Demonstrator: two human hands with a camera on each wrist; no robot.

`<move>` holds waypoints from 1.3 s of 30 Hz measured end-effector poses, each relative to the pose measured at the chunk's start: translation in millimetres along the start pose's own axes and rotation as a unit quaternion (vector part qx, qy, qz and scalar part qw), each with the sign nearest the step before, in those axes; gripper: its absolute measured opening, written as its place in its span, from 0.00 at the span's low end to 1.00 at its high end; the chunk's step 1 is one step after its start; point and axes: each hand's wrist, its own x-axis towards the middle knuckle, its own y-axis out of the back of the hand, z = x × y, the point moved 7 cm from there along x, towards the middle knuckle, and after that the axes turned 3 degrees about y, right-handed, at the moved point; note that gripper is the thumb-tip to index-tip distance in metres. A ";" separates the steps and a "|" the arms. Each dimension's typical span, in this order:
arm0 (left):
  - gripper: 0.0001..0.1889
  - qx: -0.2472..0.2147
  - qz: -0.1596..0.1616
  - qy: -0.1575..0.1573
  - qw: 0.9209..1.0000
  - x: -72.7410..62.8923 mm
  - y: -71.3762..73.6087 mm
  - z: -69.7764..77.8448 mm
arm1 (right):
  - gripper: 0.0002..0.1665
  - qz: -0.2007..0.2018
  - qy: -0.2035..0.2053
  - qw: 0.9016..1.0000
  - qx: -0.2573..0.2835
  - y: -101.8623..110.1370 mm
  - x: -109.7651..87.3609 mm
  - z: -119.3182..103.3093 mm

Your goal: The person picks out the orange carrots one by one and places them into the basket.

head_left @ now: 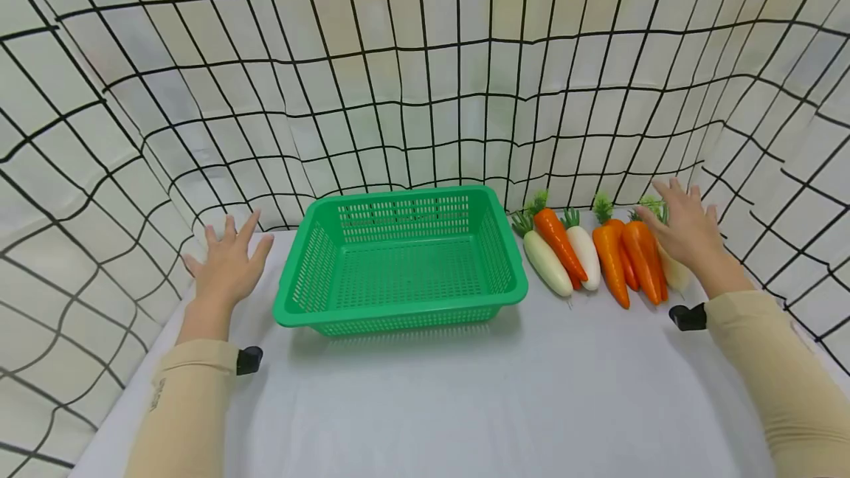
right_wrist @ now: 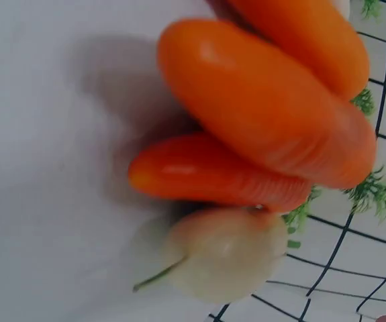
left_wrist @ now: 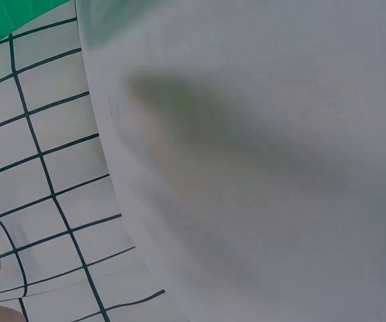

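Note:
My left hand (head_left: 229,264) is held with fingers spread, left of an empty green plastic basket (head_left: 398,319), and holds nothing. On the right, my right hand (head_left: 687,231) also has its fingers spread and overlaps the right end of a row of vegetables in the head view. That row has several orange carrots (head_left: 609,260) and white radishes (head_left: 547,262) with green leafy tops towards the back. Close up in the right wrist view are a large carrot (right_wrist: 260,100), a smaller redder carrot (right_wrist: 206,171) and a white radish (right_wrist: 226,255) with a thin root.
A white cloth covers the table (head_left: 425,404). Black netting (head_left: 438,72) over a pale backing rises behind the basket and vegetables, and along both sides. The basket stands between my left hand and the vegetable row.

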 end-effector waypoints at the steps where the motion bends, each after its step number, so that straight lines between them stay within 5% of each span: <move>1: 0.39 -0.006 0.000 -0.001 1.000 0.1 0.1 1.0 | 0.49 0.002 0.002 1.000 0.004 -0.7 0.4 -2.4; 10: 0.38 -0.065 -0.016 -0.005 0.998 -1.4 -4.0 13.3 | 0.45 0.001 0.011 0.999 0.048 -6.7 2.2 -28.0; 23: 0.35 -0.056 -0.027 -0.051 0.997 -4.1 -11.8 24.4 | 0.39 -0.011 0.037 0.994 0.107 -29.0 -0.5 -70.8; 39: 0.35 -0.095 -0.092 -0.097 0.986 -12.0 -18.4 32.3 | 0.39 -0.069 0.033 0.993 0.088 -82.1 17.7 -109.1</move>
